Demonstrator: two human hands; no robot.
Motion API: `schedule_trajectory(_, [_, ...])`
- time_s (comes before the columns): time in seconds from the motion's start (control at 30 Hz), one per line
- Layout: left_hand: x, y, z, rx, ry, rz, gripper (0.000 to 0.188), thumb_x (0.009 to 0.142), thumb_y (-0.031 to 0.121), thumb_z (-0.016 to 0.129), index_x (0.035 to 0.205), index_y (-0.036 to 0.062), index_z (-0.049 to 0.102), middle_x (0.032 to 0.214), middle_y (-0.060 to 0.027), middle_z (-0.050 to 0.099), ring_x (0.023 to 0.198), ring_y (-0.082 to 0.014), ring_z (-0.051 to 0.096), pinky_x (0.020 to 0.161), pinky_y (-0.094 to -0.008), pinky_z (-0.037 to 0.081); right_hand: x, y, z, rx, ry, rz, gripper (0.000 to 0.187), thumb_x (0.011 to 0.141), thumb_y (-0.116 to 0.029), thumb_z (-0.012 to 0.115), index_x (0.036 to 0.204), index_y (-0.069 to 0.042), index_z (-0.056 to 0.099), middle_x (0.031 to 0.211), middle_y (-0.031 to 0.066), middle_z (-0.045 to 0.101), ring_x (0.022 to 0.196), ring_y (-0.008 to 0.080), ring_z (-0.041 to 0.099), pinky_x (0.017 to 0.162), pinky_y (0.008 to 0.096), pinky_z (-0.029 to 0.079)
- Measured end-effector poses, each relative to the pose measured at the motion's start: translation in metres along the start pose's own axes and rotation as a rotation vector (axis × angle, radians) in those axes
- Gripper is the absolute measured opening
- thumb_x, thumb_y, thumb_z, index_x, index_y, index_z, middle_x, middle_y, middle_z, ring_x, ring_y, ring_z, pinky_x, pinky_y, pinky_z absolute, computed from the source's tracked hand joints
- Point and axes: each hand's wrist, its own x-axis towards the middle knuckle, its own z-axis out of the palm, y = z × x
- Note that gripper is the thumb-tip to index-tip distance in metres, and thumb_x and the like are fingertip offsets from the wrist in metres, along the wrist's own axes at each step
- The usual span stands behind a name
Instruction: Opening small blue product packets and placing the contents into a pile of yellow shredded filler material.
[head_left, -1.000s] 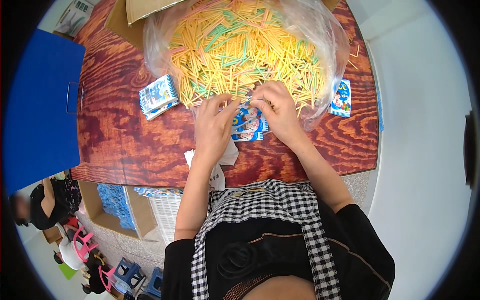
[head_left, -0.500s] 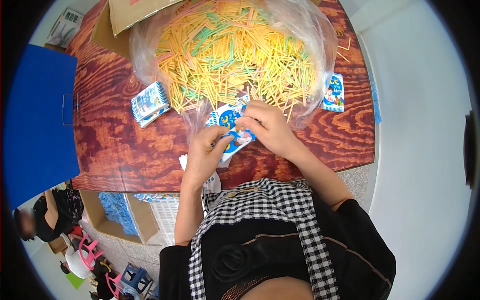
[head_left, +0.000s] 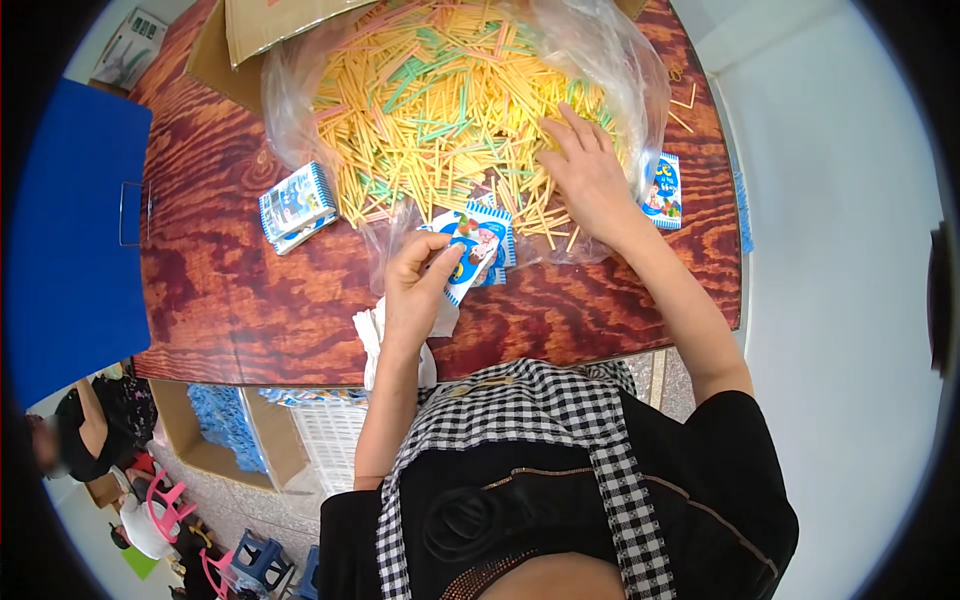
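Observation:
My left hand [head_left: 415, 285] pinches a small blue-and-white printed packet [head_left: 478, 245] between thumb and fingers, near the table's front edge. Under it lie more such packets [head_left: 500, 268], partly covered. My right hand [head_left: 595, 185] is open, fingers spread, at the right front of a big heap of thin sticks [head_left: 430, 110], mostly yellow with some pink and green. Its fingertips reach onto the heap; nothing shows in its grip. The sticks lie in a spread-out clear plastic bag [head_left: 640, 75].
A stack of packets [head_left: 298, 205] lies left of the heap, another packet [head_left: 664, 190] right. A cardboard box [head_left: 285, 30] stands behind. White cloth [head_left: 370, 345] lies by my left wrist. Below the table are a carton of blue packets [head_left: 225, 425] and a white basket [head_left: 328, 430]. Other people sit lower left.
My right hand has left the packet and moved up and right to the heap, its fingers spreading. My left hand still holds the packet, which now shows more of its front.

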Motion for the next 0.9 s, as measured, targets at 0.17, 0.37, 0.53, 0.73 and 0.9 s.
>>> schedule_trajectory(0.17, [0.000,0.000,-0.005,-0.044,0.036,-0.053,0.009,0.088,0.004,0.063,0.094,-0.0013,0.064,0.085,0.0023,0.059,0.076,-0.0028,0.054,0.067,-0.0174,0.042,0.000,0.009,0.004,-0.033,0.011,-0.022,0.024,0.072,0.000,0.055,0.096,-0.001,0.056,0.118,0.0146,0.053,0.127,0.0343,0.041,0.102,0.0453,0.033])
schedule_trajectory(0.37, [0.007,0.005,-0.006,-0.184,0.051,-0.073,0.011,0.092,0.008,0.059,0.097,0.0008,0.064,0.088,-0.0001,0.066,0.077,-0.0044,0.058,0.070,-0.0194,0.044,0.016,0.019,-0.009,0.456,0.030,0.278,0.014,0.082,-0.006,0.055,0.094,0.001,0.051,0.089,0.0178,0.056,0.095,0.0351,0.055,0.080,0.0446,0.040])
schedule_trajectory(0.53, [0.013,0.013,0.004,-0.249,0.010,-0.130,0.010,0.092,0.010,0.059,0.096,0.0020,0.064,0.086,0.0006,0.065,0.077,-0.0048,0.057,0.072,-0.0202,0.044,0.022,0.021,-0.005,0.578,0.063,0.337,0.013,0.092,-0.012,0.053,0.089,0.000,0.049,0.070,0.0130,0.053,0.065,0.0292,0.052,0.060,0.0344,0.041])
schedule_trajectory(0.73, [0.023,0.026,0.021,-0.351,0.016,-0.142,0.012,0.093,0.011,0.058,0.098,0.0023,0.063,0.089,0.0009,0.065,0.080,-0.0051,0.058,0.075,-0.0201,0.044,0.031,0.008,-0.019,1.952,-0.291,0.887,0.015,0.097,-0.016,0.050,0.086,-0.007,0.053,0.066,-0.0024,0.048,0.055,0.0073,0.043,0.049,0.0216,0.034])
schedule_trajectory(0.9, [0.056,0.034,0.040,0.239,-0.100,0.485,0.013,0.093,0.011,0.053,0.099,0.0013,0.060,0.108,-0.0110,0.063,0.109,-0.0228,0.057,0.091,-0.0357,0.044,0.019,-0.020,-0.005,1.980,-0.455,0.757,0.012,0.094,-0.019,0.055,0.092,-0.007,0.054,0.071,0.0006,0.055,0.056,0.0096,0.051,0.046,0.0222,0.037])
